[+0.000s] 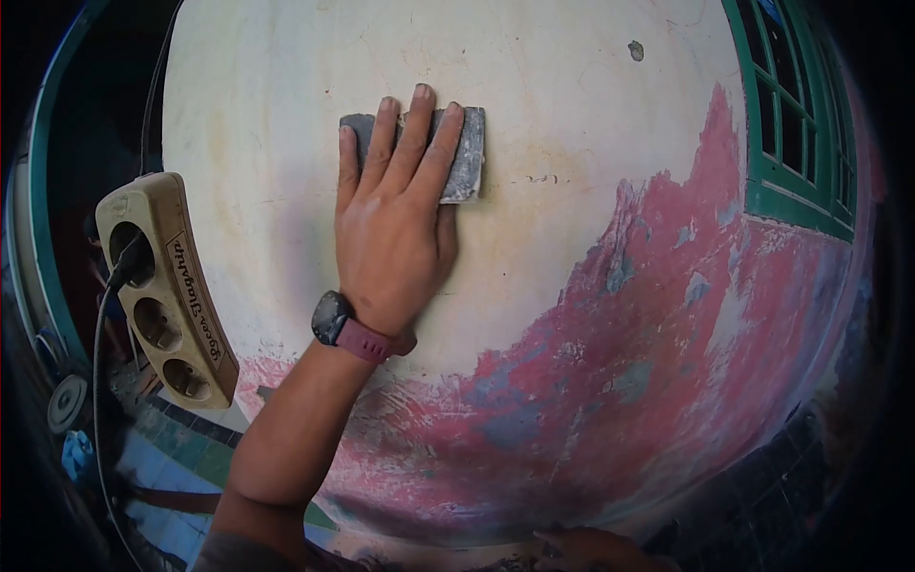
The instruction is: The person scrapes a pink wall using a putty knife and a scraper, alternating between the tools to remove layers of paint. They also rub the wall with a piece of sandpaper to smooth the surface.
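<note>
My left hand (pixel 396 229), with a dark watch on a maroon strap, lies against the cream upper part of the wall (pixel 572 114). Its fingers stretch upward over a dark grey piece of sandpaper (pixel 466 153), holding it flat to the surface. Whitish dust marks the sandpaper's right side, and the thumb is mostly hidden. Low in the view, my right hand (pixel 596 550) shows dimly near the wall's foot; its fingers are too dark and cut off to read.
Pink, scraped paint (pixel 591 381) covers the lower wall. A power strip (pixel 170 286) hangs at the left with a plug and black cable (pixel 98 381). At the upper right is a green window frame (pixel 796 195). Dark tiles (pixel 753 505) line the lower right.
</note>
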Available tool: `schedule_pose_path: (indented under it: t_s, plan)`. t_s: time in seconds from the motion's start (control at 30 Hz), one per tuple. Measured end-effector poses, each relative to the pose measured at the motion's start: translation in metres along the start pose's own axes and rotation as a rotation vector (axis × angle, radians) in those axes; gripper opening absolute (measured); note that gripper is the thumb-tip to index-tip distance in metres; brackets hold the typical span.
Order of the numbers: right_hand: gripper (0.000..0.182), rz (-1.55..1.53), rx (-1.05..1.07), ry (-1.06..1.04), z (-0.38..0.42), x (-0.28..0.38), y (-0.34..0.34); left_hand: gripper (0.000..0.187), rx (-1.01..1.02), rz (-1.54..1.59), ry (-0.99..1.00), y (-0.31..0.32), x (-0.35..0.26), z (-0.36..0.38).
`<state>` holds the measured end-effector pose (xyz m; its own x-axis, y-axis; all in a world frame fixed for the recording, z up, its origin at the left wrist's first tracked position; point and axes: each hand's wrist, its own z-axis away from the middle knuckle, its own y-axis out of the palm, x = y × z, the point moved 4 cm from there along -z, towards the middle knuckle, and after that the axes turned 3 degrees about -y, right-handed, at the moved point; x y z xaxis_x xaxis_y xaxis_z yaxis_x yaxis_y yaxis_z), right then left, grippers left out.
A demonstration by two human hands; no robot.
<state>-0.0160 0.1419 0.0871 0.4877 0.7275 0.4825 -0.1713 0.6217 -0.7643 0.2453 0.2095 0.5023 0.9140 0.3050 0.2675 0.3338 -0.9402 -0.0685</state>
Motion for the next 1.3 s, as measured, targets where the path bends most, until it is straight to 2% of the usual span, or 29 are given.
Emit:
schedule_pose_path:
  t_s: [0.03, 0.07, 0.13, 0.17, 0.23, 0.33, 0.37, 0.43, 0.53, 0.6, 0.63, 0.67, 0.7, 0.8, 0.83, 0.93, 1.0, 1.07, 1.1, 1.2, 1.23, 1.3]
  plan:
    - [0.092, 0.032, 0.036, 0.038, -0.003, -0.007, 0.002, 0.077, -0.056, -0.012, -0.037, 0.000, 0.003, -0.002]
    - [0.093, 0.054, 0.038, 0.038, -0.006, -0.014, 0.005, 0.077, 0.039, 0.055, -0.020, -0.002, -0.011, 0.007]
    - [0.093, 0.097, 0.042, 0.039, -0.012, -0.025, 0.011, 0.076, 0.325, 0.159, 0.186, 0.010, -0.046, 0.052]
    - [0.094, 0.092, 0.050, 0.027, -0.014, -0.023, 0.011, 0.076, 0.373, 0.295, 0.296, 0.018, -0.061, 0.087]
    - [0.097, 0.078, 0.071, 0.009, -0.012, -0.017, 0.010, 0.088, 0.448, 0.329, 0.502, 0.018, -0.076, 0.135]
    - [0.100, 0.059, 0.083, 0.005, -0.005, -0.017, 0.002, 0.086, 0.366, 0.095, 0.571, 0.028, -0.051, 0.113]
    - [0.101, 0.070, 0.041, -0.028, -0.006, -0.024, 0.007, 0.081, 0.407, 0.254, 0.388, 0.011, -0.037, 0.082]
    - [0.101, 0.085, -0.036, -0.108, -0.012, -0.042, 0.023, 0.080, 0.240, 0.081, 0.197, -0.001, -0.013, 0.035]
    - [0.101, 0.012, 0.081, 0.018, -0.001, -0.034, 0.012, 0.079, -0.007, 0.016, -0.004, -0.004, 0.001, 0.010]
    - [0.101, 0.036, 0.114, 0.092, 0.003, -0.028, 0.002, 0.075, 0.159, 0.064, 0.055, 0.005, -0.031, 0.026]
    - [0.101, 0.050, 0.134, 0.132, 0.005, -0.028, -0.001, 0.076, 0.267, 0.159, 0.185, 0.013, -0.049, 0.050]
    - [0.101, 0.042, 0.122, 0.112, 0.004, -0.031, 0.001, 0.079, 0.252, 0.300, 0.303, 0.023, -0.064, 0.081]
    - [0.100, 0.033, 0.108, 0.090, 0.001, -0.038, 0.003, 0.079, 0.253, 0.311, 0.386, 0.020, -0.071, 0.100]
    - [0.099, -0.104, 0.056, 0.026, 0.011, -0.028, -0.009, 0.066, 0.286, 0.496, 0.221, -0.001, -0.056, 0.105]
    - [0.099, -0.170, 0.038, 0.003, 0.014, -0.022, -0.014, 0.063, 0.299, 0.641, 0.067, -0.014, -0.048, 0.104]
    - [0.098, -0.096, 0.060, 0.075, 0.015, -0.030, -0.018, 0.056, -0.068, 0.538, -0.112, -0.044, -0.018, 0.107]
    - [0.098, -0.023, 0.051, 0.075, 0.010, -0.046, -0.012, 0.051, -0.203, 0.348, -0.178, -0.058, 0.013, 0.112]
    - [0.099, -0.004, 0.033, 0.055, 0.008, -0.044, -0.011, 0.054, -0.312, 0.160, -0.295, -0.069, 0.043, 0.120]
    - [0.099, -0.020, 0.023, 0.040, 0.012, -0.036, -0.015, 0.057, -0.296, 0.184, -0.309, -0.073, 0.050, 0.120]
    - [0.099, 0.050, -0.023, -0.047, -0.001, -0.048, 0.001, 0.071, 0.006, 0.021, -0.368, -0.042, 0.073, 0.106]
    - [0.099, 0.095, -0.043, -0.083, -0.006, -0.053, 0.006, 0.073, -0.037, -0.016, -0.371, -0.027, 0.071, 0.106]
    - [0.093, 0.002, -0.003, -0.019, -0.008, -0.034, 0.001, 0.076, -0.069, -0.027, -0.407, -0.020, 0.056, 0.102]
